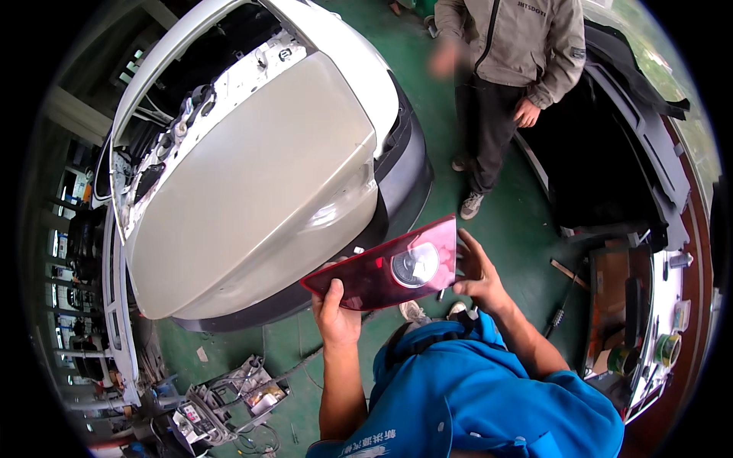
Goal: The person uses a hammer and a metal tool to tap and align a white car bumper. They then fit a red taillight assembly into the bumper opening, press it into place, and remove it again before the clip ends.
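Observation:
A red tail light (pixel 359 278) with a round clear lens is held up in front of me, its lens side facing up. My left hand (pixel 336 314) grips its left end, thumb on the front and fingers behind. At the other end my right hand (pixel 479 273) curls round the edge, fingers bent and touching the side. Just beyond the lamp stands the rear of a car body, with a beige tailgate (pixel 259 168) and a dark bumper (pixel 408 183).
A person in a grey jacket (pixel 511 38) stands ahead to the right on the green floor (pixel 504 229). Black car panels (pixel 595 153) are stacked at the right, near a cluttered workbench (pixel 664 305). A wheeled machine with cables (pixel 229 397) sits at the lower left.

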Available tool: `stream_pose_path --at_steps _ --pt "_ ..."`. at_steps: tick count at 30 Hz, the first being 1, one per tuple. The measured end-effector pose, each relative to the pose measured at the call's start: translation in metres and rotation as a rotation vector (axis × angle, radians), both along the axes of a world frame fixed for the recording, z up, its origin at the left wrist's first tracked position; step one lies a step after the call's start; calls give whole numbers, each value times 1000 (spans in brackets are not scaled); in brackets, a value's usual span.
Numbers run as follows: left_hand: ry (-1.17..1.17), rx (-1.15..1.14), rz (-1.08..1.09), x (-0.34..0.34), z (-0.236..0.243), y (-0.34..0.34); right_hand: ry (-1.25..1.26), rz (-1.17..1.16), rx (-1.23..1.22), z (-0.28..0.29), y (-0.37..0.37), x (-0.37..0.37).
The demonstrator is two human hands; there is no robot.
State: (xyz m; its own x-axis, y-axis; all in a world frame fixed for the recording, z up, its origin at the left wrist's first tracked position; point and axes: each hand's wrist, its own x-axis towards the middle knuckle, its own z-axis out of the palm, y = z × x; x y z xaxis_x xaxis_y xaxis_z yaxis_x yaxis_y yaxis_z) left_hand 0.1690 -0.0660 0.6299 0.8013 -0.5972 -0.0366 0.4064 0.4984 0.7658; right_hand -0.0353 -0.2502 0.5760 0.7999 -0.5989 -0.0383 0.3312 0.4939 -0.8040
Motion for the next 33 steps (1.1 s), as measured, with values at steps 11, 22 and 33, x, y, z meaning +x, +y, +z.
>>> stream_pose_path --at_steps 11,22,33 --pt "35 193 -234 55 3 37 126 -25 -443 22 16 40" --pt "-80 27 -133 65 -18 53 307 261 -237 40 -7 57" --pt "-27 228 -4 50 -39 40 222 484 -456 70 -55 186"
